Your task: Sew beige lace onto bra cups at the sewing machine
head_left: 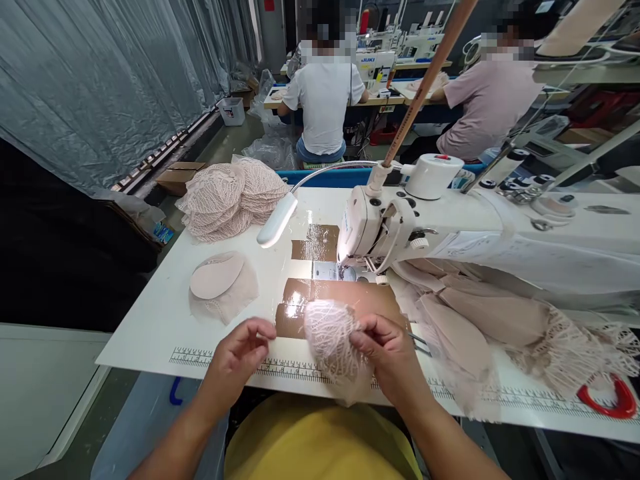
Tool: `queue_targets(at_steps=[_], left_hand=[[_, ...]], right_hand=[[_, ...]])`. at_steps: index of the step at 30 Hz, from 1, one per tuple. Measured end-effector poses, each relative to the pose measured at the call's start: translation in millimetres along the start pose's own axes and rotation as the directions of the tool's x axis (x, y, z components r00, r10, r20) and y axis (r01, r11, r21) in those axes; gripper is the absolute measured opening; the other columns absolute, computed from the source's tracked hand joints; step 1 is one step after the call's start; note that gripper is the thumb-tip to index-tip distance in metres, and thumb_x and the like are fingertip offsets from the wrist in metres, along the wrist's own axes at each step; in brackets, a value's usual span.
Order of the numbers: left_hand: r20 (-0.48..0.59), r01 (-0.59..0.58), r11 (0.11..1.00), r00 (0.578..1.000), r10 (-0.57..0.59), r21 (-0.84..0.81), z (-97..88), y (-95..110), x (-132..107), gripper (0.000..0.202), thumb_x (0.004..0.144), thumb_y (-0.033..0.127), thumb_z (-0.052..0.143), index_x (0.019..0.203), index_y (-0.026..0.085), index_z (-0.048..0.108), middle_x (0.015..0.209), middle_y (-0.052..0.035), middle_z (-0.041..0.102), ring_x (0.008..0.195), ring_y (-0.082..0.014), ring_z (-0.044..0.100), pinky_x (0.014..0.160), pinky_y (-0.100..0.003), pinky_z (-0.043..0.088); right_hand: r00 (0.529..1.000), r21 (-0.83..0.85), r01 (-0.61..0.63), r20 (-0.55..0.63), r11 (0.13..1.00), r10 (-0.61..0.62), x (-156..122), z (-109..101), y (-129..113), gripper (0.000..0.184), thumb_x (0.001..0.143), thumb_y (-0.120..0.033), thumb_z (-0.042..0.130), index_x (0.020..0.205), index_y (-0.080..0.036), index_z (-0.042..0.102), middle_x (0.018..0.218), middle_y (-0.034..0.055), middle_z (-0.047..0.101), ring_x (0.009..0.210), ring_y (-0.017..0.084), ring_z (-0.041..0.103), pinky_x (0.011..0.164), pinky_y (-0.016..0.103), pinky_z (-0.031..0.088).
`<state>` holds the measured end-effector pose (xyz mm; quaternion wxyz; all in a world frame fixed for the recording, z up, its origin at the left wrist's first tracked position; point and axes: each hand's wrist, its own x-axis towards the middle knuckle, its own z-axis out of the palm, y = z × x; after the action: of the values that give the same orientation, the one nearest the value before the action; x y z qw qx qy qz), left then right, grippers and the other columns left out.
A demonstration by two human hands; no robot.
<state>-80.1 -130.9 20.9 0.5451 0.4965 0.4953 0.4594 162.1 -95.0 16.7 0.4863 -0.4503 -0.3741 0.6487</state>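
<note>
My right hand (pixel 393 353) pinches the edge of a pale pink lace bra cup (pixel 333 340) between thumb and fingers, above the front of the sewing table. The lace side of the cup faces up, and a sheer edge hangs below it. To its left, my left hand (pixel 240 360) is apart from the cup, fingers loosely curled with a gap to the thumb and nothing between them. Beyond both hands stands a white sewing machine (pixel 370 227), its needle area over a metal plate (pixel 327 271). A smooth cup pad (pixel 217 275) lies on sheer lace fabric to the left.
Stacked lace pieces (pixel 220 197) sit at the table's back left. A lamp (pixel 279 220) arches over the table (pixel 160 320). Sewn cups (pixel 480 307) pile up at right, near red-handled scissors (pixel 613 400). A printed ruler (pixel 295 370) runs along the front edge. Two people sit farther back.
</note>
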Motion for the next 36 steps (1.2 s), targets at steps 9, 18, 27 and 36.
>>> queue_targets(at_steps=[9,18,27,36], left_hand=[[0.439,-0.119,0.938,0.898,-0.038,0.325,26.5,23.9,25.4,0.023,0.083,0.036,0.061,0.089,0.014,0.062,0.075,-0.0005,0.053,0.068,-0.0133,0.048,0.061,-0.023,0.040],[0.469,-0.067,0.976,0.882,-0.039,0.208,24.0,25.5,32.9,0.026,0.081,0.037,0.066,0.091,0.013,0.061,0.077,0.0006,0.051,0.068,-0.0113,0.045,0.062,-0.022,0.036],[0.528,0.151,0.988,0.835,-0.151,0.043,26.7,23.7,48.6,0.027,0.081,0.034,0.068,0.092,0.009,0.063,0.073,0.0005,0.051,0.065,-0.0091,0.044,0.059,-0.019,0.036],[0.576,0.145,0.989,0.809,-0.116,-0.005,29.6,23.4,59.3,0.029,0.085,0.038,0.062,0.081,0.010,0.061,0.066,0.0020,0.045,0.060,-0.0082,0.038,0.055,-0.020,0.031]], right_hand=[[0.865,-0.462,0.481,0.387,0.745,-0.318,-5.3,21.5,-11.8,0.012,0.081,-0.023,0.064,0.070,-0.020,0.066,0.071,0.0005,0.067,0.066,0.014,0.061,0.063,0.024,0.047],[0.847,-0.525,0.529,0.273,0.667,-0.456,-1.1,17.1,-11.8,0.012,0.078,-0.014,0.062,0.067,-0.019,0.061,0.069,-0.0007,0.068,0.061,0.011,0.063,0.056,0.019,0.046],[0.882,-0.502,0.470,0.250,0.726,-0.398,-0.4,17.0,-14.9,0.015,0.078,-0.017,0.060,0.064,-0.019,0.059,0.066,-0.0003,0.068,0.057,0.011,0.061,0.050,0.019,0.044],[0.964,-0.472,0.263,0.167,0.841,-0.207,2.3,8.5,-11.3,0.017,0.078,-0.028,0.061,0.064,-0.019,0.057,0.070,0.0035,0.068,0.061,0.015,0.060,0.055,0.025,0.046]])
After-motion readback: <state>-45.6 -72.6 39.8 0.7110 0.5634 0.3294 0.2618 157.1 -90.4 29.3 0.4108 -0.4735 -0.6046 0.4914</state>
